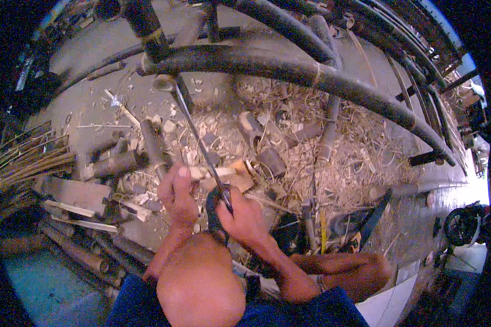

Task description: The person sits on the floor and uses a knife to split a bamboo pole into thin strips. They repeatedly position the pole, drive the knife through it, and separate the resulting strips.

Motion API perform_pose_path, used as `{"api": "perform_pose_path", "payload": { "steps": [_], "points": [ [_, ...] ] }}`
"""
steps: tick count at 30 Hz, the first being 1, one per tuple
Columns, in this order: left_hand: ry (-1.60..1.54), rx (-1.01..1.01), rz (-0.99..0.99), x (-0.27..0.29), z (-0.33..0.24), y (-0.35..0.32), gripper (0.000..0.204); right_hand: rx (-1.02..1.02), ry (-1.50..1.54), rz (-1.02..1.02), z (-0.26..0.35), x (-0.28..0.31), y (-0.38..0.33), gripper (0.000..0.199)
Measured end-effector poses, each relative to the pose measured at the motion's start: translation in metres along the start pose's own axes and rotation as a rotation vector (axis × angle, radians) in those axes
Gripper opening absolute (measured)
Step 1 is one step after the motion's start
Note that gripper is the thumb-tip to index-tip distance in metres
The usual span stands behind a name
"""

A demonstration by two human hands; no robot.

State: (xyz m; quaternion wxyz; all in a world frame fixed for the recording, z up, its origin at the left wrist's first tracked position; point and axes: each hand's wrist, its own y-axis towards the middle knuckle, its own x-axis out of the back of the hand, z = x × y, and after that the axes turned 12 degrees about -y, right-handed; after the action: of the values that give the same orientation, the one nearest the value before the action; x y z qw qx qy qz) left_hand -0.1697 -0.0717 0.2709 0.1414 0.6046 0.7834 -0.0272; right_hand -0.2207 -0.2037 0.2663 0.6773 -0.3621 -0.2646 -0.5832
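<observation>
My right hand [243,216] is closed around the near end of a long, narrow dark rod-like tool [202,146]. The tool slants away to the upper left, and its far end appears beside the open end of a bamboo pole [163,83]. My left hand [178,197] is to the left of it, with its fingers curled and the thumb up. Whether it grips anything is hidden. A pale split piece of wood or bamboo [219,172] shows just beyond both hands; I cannot tell whether the left hand touches it.
A curved dark bamboo frame [245,61] spans the space ahead. Shavings and offcuts [360,131] cover the floor, with short bamboo sections [114,164] among them. Thin sticks [38,163] are bundled at left. A yellow strip [323,231] and a wheel [459,226] are at right.
</observation>
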Motion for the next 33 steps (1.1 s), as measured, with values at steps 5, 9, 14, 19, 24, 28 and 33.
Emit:
{"api": "perform_pose_path", "payload": {
  "steps": [5, 9, 14, 19, 24, 28, 33],
  "points": [
    [0.045, -0.027, -0.040, -0.003, -0.001, -0.002, 0.031, -0.037, 0.032, -0.085, -0.005, -0.005, 0.000, 0.037],
    [-0.019, -0.009, 0.033, -0.008, -0.003, -0.002, 0.031, -0.051, -0.016, 0.059, -0.011, -0.008, 0.003, 0.041],
    [-0.022, -0.044, 0.121, -0.007, -0.003, -0.002, 0.032, -0.025, 0.051, -0.003, -0.018, -0.016, -0.001, 0.039],
    [0.018, -0.020, 0.066, -0.002, 0.001, 0.005, 0.034, -0.020, 0.018, 0.030, -0.026, -0.027, 0.011, 0.044],
    [-0.119, 0.023, -0.013, -0.001, 0.002, 0.000, 0.033, -0.050, -0.014, 0.000, -0.033, -0.038, 0.012, 0.044],
    [-0.050, -0.050, -0.024, -0.001, 0.006, -0.004, 0.032, -0.014, -0.026, 0.024, -0.033, -0.042, 0.016, 0.039],
    [-0.176, 0.093, -0.268, 0.012, 0.006, 0.006, 0.026, 0.010, -0.036, 0.049, -0.021, -0.048, 0.020, 0.034]
  ]
}}
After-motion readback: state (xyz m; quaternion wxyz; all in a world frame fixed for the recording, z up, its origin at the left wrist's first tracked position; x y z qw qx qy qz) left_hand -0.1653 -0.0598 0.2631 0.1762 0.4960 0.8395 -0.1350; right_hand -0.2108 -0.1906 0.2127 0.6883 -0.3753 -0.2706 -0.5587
